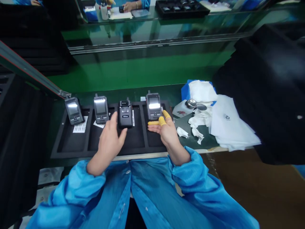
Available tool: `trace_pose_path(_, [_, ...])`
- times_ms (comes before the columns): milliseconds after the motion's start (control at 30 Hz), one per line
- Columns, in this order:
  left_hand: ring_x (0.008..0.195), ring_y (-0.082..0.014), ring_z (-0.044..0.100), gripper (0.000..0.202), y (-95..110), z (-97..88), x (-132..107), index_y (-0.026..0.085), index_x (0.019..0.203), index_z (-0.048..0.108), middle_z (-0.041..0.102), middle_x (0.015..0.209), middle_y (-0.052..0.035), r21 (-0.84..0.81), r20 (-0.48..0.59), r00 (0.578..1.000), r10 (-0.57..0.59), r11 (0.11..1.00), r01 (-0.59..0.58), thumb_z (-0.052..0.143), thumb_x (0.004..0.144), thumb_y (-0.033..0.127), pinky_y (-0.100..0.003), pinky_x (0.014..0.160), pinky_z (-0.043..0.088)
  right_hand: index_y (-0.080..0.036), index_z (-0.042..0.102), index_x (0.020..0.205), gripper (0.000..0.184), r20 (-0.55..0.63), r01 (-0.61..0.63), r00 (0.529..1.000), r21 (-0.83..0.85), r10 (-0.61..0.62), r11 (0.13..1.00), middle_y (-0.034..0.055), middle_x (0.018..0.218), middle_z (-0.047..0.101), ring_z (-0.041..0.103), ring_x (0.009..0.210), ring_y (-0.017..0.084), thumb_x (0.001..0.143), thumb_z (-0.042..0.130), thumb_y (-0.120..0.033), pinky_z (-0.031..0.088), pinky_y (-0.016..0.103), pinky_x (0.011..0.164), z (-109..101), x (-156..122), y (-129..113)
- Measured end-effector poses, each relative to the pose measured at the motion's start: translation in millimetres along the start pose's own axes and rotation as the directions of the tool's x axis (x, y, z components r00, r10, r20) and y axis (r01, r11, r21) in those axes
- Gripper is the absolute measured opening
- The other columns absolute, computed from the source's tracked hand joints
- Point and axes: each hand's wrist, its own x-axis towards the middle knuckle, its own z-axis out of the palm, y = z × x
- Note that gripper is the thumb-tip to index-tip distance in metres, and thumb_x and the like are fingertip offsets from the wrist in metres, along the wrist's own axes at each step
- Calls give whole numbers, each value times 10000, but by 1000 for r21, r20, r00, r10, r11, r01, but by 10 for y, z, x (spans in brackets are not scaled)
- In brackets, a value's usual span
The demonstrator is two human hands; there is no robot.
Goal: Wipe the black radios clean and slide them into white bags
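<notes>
Several small handheld devices stand upright in a black foam tray [71,149]. The third one [125,114] shows its black back with a label. My left hand [110,138] holds this device from its left side, fingers curled toward it. My right hand [164,128], with yellow finger cots on two fingertips, rests open on the tray just below the fourth device [153,106], which faces me with its screen. The first device [73,110] and the second device [101,109] also show their screens, with paper slips under them.
White wipes [226,122] and crumpled tissue [196,127] lie right of the tray, beside a small dispenser bottle [190,104]. Black foam trays are stacked at the left [21,127] and right [269,95]. Another person's hand [130,5] works at the far bench.
</notes>
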Motion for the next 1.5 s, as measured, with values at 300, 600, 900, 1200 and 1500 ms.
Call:
trace_pose_path(300, [839, -309, 666, 875, 506, 126, 207, 151, 1548, 95, 561, 1110, -199, 648, 196, 973, -122, 761, -35, 543, 889, 512, -361, 695, 524, -240, 168, 1493, 929, 65, 297, 955, -136, -291, 945, -39, 712, 697, 661, 583, 139, 744, 667, -465, 573, 286, 572, -630, -182, -148])
trace_pose_path(600, [855, -397, 668, 974, 554, 163, 275, 135, 1541, 112, 662, 949, -183, 524, 103, 986, -130, 850, 57, 651, 807, 480, -474, 749, 524, -187, 742, 910, 236, -13, 273, 865, -826, -502, 492, 99, 933, 696, 595, 861, 225, 720, 629, -270, 476, 427, 842, -1579, -56, -20])
trace_pose_path(900, [1097, -469, 593, 1055, 469, 209, 298, 141, 1456, 368, 691, 985, -189, -47, -46, 991, -125, 991, 123, 844, 563, 439, -548, 951, 438, -215, 692, 623, 81, -8, 317, 899, -680, -439, 661, 93, 807, 650, 517, 894, 237, 683, 638, -214, 408, 422, 873, -1512, 159, 222])
trace_pose_path(1200, [1058, -495, 593, 1055, 458, 207, 347, 132, 1521, 237, 656, 934, -152, 53, 11, 985, -171, 984, 170, 781, 657, 397, -625, 894, 414, -247, 634, 772, 224, 0, 184, 983, -63, -184, 981, -36, 721, 635, 559, 659, 110, 582, 719, -333, 492, 281, 615, -1468, -64, -192])
trace_pose_path(1500, [669, -171, 628, 446, 449, 123, 529, 222, 1064, 513, 590, 681, 43, -865, 249, 857, -452, 293, 406, 604, 628, 188, -343, 712, 522, -229, 690, 703, 238, 46, 48, 997, 209, -58, 977, -50, 676, 658, 572, 623, 85, 512, 805, -145, 494, 228, 588, -1419, -162, -233])
